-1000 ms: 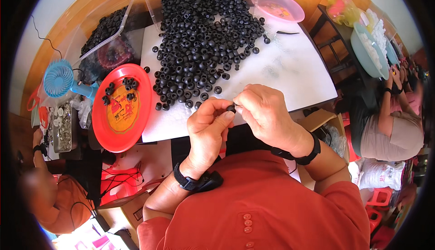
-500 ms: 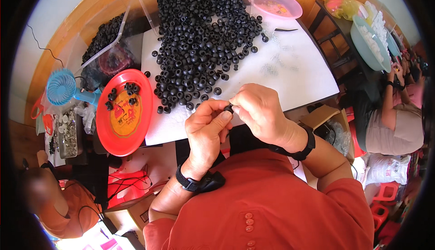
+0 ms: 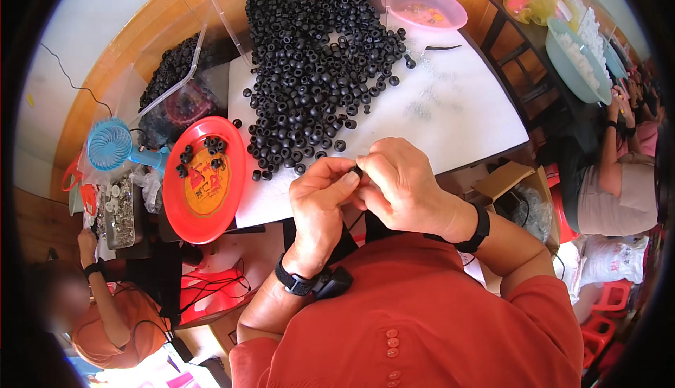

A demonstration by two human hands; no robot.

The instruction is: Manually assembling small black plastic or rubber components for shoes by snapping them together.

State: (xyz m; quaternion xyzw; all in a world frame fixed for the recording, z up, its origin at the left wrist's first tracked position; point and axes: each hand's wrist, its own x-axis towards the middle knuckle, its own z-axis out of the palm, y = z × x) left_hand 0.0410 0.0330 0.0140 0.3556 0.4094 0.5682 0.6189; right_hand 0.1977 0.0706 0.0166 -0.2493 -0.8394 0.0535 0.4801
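My left hand [image 3: 318, 201] is closed, its thumb and forefinger pinching a small black bead-like part [image 3: 357, 171]. Against that part, my right hand [image 3: 404, 187] is closed too, with thumb and forefinger tips together. Whatever lies between the right fingertips is too small or hidden to make out. Both hands meet just over the near edge of a white sheet [image 3: 450, 131] on the table. Beyond them spreads a large heap of similar black hollow parts [image 3: 309, 71]. To the left, a red oval plate [image 3: 235, 205] with a yellow centre carries several clustered black parts [image 3: 214, 144].
A pink bowl [image 3: 457, 15] and a thin dark tool [image 3: 443, 47] lie at the back right, near tiny clear pieces [image 3: 422, 110]. On the left are a blue fan [image 3: 109, 144] and a clear bin [image 3: 200, 43]. Co-workers sit at both sides; an open carton [image 3: 506, 179] stands right.
The view has shifted slightly, so the table appears a little lower and further right. My fingers now cover more of the black part. The left co-worker's hand has reached up toward a tray.
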